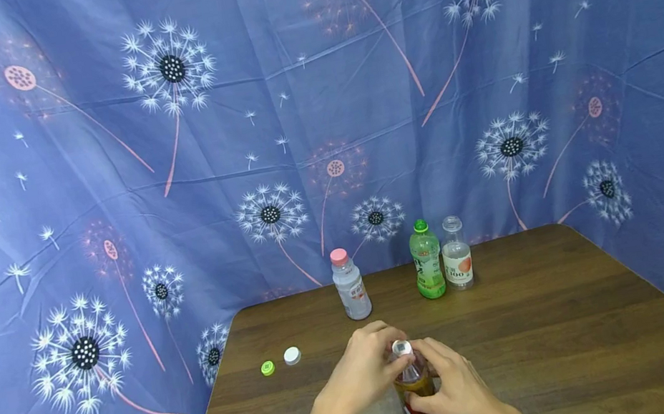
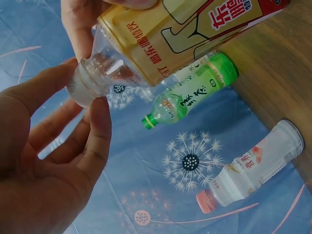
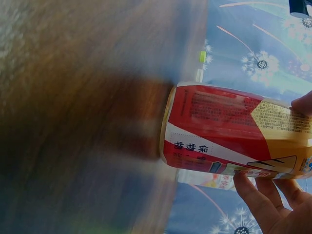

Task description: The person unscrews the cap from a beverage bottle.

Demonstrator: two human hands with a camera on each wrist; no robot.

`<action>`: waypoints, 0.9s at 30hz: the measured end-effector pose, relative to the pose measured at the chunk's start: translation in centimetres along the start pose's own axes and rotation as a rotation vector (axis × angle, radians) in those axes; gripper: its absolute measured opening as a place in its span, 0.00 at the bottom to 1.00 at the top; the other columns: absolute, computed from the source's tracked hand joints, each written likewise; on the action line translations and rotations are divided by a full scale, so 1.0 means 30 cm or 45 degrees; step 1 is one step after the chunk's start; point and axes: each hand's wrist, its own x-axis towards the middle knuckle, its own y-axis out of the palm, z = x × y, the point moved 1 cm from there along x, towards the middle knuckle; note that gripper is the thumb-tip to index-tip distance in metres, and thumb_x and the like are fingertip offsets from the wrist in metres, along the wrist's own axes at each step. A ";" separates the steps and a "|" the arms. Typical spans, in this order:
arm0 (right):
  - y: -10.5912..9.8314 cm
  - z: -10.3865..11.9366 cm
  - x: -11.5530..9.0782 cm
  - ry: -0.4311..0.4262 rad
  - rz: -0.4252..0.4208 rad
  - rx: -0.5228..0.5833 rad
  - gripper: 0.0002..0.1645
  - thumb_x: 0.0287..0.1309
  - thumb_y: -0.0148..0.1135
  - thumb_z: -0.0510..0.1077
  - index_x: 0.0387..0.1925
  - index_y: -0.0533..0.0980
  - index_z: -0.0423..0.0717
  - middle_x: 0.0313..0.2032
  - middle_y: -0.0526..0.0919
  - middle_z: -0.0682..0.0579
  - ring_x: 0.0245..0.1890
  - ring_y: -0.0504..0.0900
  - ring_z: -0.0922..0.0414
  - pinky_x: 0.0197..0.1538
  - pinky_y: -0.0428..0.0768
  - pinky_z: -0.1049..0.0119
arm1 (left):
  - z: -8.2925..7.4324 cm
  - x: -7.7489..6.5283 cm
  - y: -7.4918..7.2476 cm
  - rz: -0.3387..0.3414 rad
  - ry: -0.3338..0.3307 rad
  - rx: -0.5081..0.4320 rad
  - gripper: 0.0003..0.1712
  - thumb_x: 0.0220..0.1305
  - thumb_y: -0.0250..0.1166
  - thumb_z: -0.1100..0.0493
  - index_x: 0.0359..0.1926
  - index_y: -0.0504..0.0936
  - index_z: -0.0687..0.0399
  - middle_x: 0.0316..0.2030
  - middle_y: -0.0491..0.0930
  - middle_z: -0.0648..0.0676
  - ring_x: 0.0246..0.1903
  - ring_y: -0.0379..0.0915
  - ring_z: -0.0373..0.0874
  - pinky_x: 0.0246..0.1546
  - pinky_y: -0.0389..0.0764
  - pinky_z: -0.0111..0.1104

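Observation:
A plastic drink bottle point(image 1: 416, 387) with a gold and red label stands near the front of the table. My left hand point(image 1: 358, 369) pinches its whitish cap point(image 1: 401, 348) from the left, thumb and fingers around the top. In the left wrist view, the clear bottle neck point(image 2: 109, 66) shows just below those fingertips. My right hand point(image 1: 460, 388) grips the bottle's labelled body from the right. The right wrist view shows the red and gold label point(image 3: 219, 129) close up, thumb on one side and fingers point(image 3: 261, 204) on the other.
A whitish bottle with a pink cap point(image 1: 352, 292) stands at the back. To its right are a green bottle point(image 1: 428, 264) and a clear, uncapped bottle point(image 1: 457, 256), side by side. A green cap point(image 1: 268, 368) and a white cap point(image 1: 292, 356) lie at the table's left.

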 end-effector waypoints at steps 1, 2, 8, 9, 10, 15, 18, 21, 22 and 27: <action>0.000 -0.001 0.001 -0.009 -0.008 -0.003 0.48 0.38 0.81 0.42 0.61 0.70 0.72 0.48 0.76 0.72 0.46 0.82 0.67 0.40 0.84 0.75 | 0.001 0.001 -0.002 0.007 0.014 -0.007 0.10 0.62 0.73 0.56 0.43 0.87 0.53 0.39 0.85 0.47 0.35 0.77 0.31 0.33 0.76 0.18; -0.001 -0.002 0.003 -0.020 -0.016 -0.008 0.48 0.37 0.82 0.42 0.61 0.71 0.72 0.48 0.76 0.72 0.46 0.82 0.67 0.40 0.84 0.74 | 0.002 0.002 -0.003 0.013 0.025 -0.016 0.10 0.62 0.73 0.57 0.44 0.88 0.52 0.40 0.86 0.47 0.37 0.78 0.32 0.35 0.77 0.19; 0.001 -0.004 0.005 -0.057 -0.056 -0.034 0.46 0.35 0.82 0.42 0.58 0.72 0.72 0.47 0.76 0.72 0.44 0.82 0.68 0.39 0.84 0.74 | -0.001 0.002 -0.005 0.041 0.099 0.013 0.12 0.63 0.72 0.62 0.48 0.87 0.54 0.45 0.87 0.48 0.47 0.80 0.37 0.46 0.81 0.23; 0.002 -0.004 0.004 -0.054 -0.055 -0.031 0.46 0.35 0.82 0.42 0.58 0.72 0.72 0.46 0.76 0.72 0.44 0.82 0.68 0.39 0.84 0.74 | -0.002 0.002 -0.004 0.043 0.108 0.027 0.13 0.63 0.72 0.62 0.49 0.87 0.54 0.46 0.87 0.48 0.48 0.80 0.37 0.47 0.81 0.24; 0.002 -0.003 0.003 -0.048 -0.050 -0.023 0.46 0.35 0.82 0.42 0.58 0.72 0.72 0.47 0.76 0.72 0.45 0.82 0.68 0.39 0.84 0.74 | -0.003 0.002 -0.004 0.044 0.111 0.035 0.13 0.63 0.72 0.62 0.49 0.87 0.54 0.46 0.87 0.48 0.48 0.80 0.37 0.47 0.81 0.24; 0.002 -0.002 0.001 -0.006 -0.012 0.021 0.46 0.39 0.82 0.43 0.60 0.71 0.71 0.49 0.76 0.72 0.47 0.82 0.67 0.40 0.84 0.73 | -0.009 0.000 0.000 -0.007 0.102 0.100 0.13 0.62 0.73 0.58 0.48 0.87 0.53 0.43 0.86 0.47 0.45 0.80 0.37 0.44 0.81 0.25; 0.001 -0.001 0.001 0.007 -0.004 0.034 0.46 0.39 0.82 0.43 0.60 0.71 0.71 0.49 0.76 0.72 0.47 0.83 0.66 0.41 0.84 0.73 | -0.017 -0.002 0.010 -0.100 0.080 0.238 0.15 0.60 0.74 0.50 0.44 0.86 0.52 0.39 0.82 0.46 0.39 0.78 0.37 0.37 0.80 0.25; 0.001 0.001 0.001 0.002 -0.007 0.040 0.44 0.39 0.83 0.43 0.59 0.72 0.69 0.49 0.76 0.72 0.46 0.83 0.66 0.41 0.85 0.73 | -0.025 -0.001 0.020 -0.211 0.025 0.406 0.18 0.58 0.74 0.41 0.35 0.84 0.50 0.30 0.77 0.45 0.30 0.74 0.37 0.28 0.75 0.26; 0.001 0.002 0.001 0.000 -0.008 0.045 0.44 0.39 0.83 0.43 0.59 0.73 0.68 0.49 0.76 0.71 0.46 0.84 0.66 0.41 0.85 0.73 | -0.028 0.001 0.023 -0.238 0.003 0.442 0.20 0.58 0.74 0.39 0.32 0.83 0.50 0.27 0.75 0.45 0.27 0.72 0.36 0.25 0.72 0.26; 0.001 0.005 0.004 0.010 -0.012 0.044 0.42 0.39 0.82 0.42 0.57 0.74 0.68 0.48 0.76 0.72 0.46 0.84 0.66 0.41 0.84 0.74 | -0.037 0.010 0.029 -0.234 -0.070 0.469 0.24 0.58 0.73 0.37 0.23 0.77 0.48 0.20 0.71 0.43 0.18 0.65 0.32 0.18 0.62 0.22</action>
